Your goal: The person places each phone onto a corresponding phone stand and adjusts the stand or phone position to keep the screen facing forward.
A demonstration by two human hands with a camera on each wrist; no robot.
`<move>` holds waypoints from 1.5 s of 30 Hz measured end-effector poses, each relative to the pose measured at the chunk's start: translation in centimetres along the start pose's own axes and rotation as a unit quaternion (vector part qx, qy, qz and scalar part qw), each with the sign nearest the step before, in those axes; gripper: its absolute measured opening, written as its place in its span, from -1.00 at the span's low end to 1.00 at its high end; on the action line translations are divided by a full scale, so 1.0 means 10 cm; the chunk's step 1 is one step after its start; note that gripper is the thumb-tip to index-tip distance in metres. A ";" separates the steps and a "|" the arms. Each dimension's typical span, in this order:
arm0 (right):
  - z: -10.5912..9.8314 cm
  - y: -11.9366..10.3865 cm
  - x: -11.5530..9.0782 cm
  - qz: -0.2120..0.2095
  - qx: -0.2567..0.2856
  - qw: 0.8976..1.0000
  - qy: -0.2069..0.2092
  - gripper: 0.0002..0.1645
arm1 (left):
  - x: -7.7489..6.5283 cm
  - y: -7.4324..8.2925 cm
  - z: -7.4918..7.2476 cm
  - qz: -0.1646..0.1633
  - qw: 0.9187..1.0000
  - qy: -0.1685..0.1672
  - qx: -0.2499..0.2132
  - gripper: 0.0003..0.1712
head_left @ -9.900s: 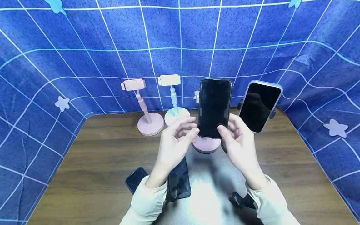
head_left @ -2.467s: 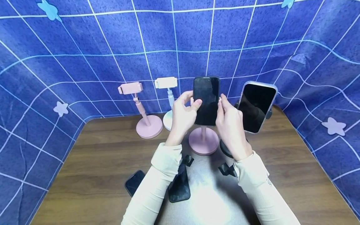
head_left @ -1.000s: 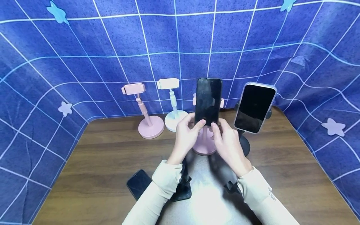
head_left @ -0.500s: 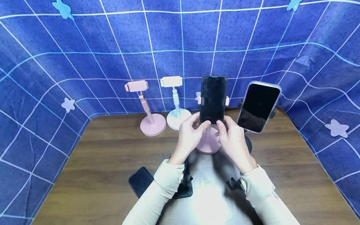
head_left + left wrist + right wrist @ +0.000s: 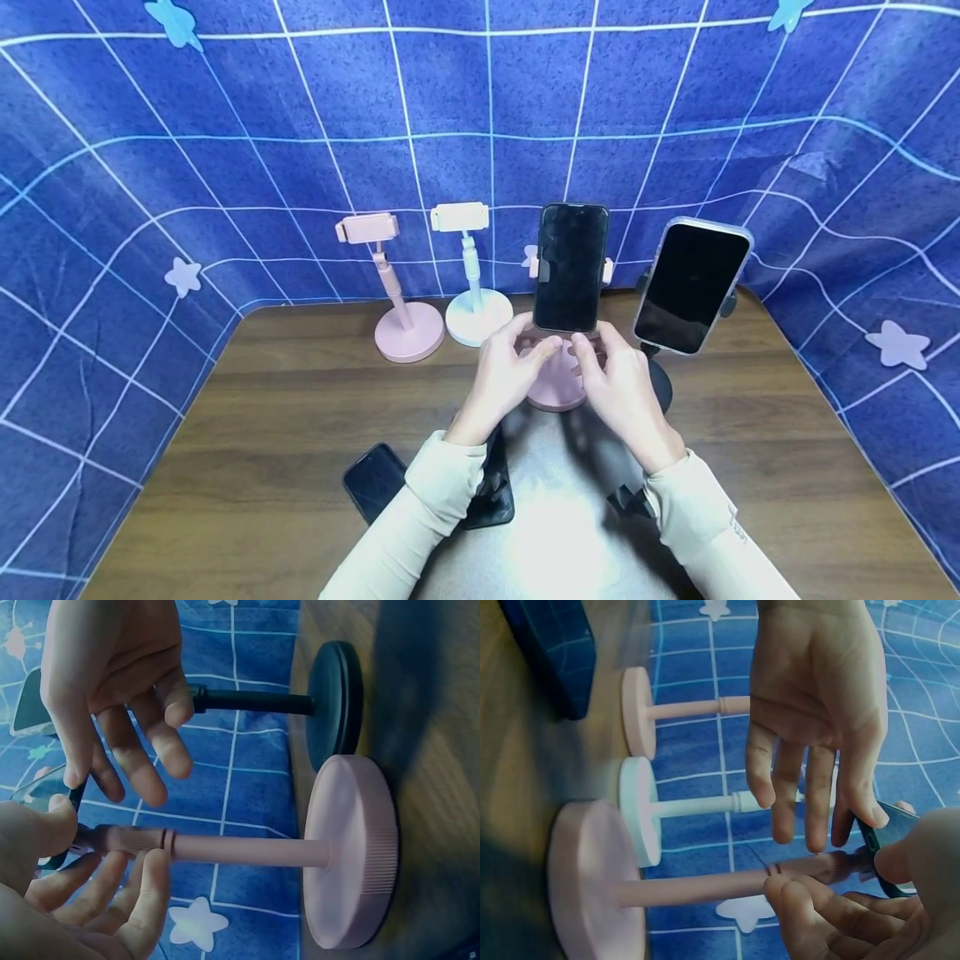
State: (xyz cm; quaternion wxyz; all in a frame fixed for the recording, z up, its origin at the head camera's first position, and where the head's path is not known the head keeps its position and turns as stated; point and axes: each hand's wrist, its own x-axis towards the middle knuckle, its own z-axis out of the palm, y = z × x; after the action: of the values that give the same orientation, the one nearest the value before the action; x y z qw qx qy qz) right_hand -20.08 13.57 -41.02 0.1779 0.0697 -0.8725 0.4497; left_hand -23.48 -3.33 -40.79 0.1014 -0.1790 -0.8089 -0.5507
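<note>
A black phone stands upright in the clamp of a pink phone stand, whose pale side grips show at both edges. My left hand is at the phone's lower left, its thumb by the bottom edge. My right hand mirrors it at the lower right. Both thumbs lie just below the screen. In the left wrist view the left hand's fingers hang loosely beside the pink stem. The right wrist view has the left thumb at the phone's bottom edge.
To the right, a black stand bears another phone. Further left are a white stand and a second pink stand, their clamps without phones. Two phones lie flat on the table, one beside the left sleeve, the other partly under it.
Ten seconds ago both hands held the phone in front of the stand. They then worked it into the clamp. Within the last half second both thumbs slid down off the screen's lower edge.
</note>
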 end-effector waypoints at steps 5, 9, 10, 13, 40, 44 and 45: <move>0.12 0.05 -0.04 -0.006 -0.016 1.000 -0.001 -0.77 | -0.02 -0.08 -0.03 -0.004 1.000 -0.020 -0.014 -0.60; 0.21 0.05 -0.07 -0.006 0.005 1.000 -0.016 -0.70 | -0.01 -0.16 -0.10 -0.007 1.000 -0.022 -0.005 -0.57; 0.24 0.06 -0.08 -0.006 0.011 1.000 -0.020 -0.68 | -0.01 -0.19 -0.12 -0.010 1.000 -0.020 0.002 -0.56; 0.30 0.07 -0.09 -0.012 0.020 0.999 -0.029 -0.66 | 0.01 -0.26 -0.20 -0.015 1.000 -0.018 0.017 -0.59; 0.90 -0.29 0.28 -0.040 0.068 0.994 -0.072 -0.59 | 0.20 -0.84 -0.77 -0.072 0.989 0.014 0.130 -0.54; 0.95 -0.34 0.34 -0.023 0.063 0.994 -0.082 -0.56 | 0.26 -0.90 -0.79 -0.068 0.987 0.018 0.142 -0.55; 0.96 -0.35 0.35 -0.022 0.060 0.994 -0.084 -0.55 | 0.28 -0.91 -0.80 -0.069 0.987 0.018 0.142 -0.56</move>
State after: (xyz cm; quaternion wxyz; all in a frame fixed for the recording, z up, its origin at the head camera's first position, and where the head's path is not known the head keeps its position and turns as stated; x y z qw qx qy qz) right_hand -24.78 3.88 -42.19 0.1093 0.1370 -0.8540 0.4898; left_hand -29.98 -13.23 -44.60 0.1023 -0.0968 -0.8874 -0.4390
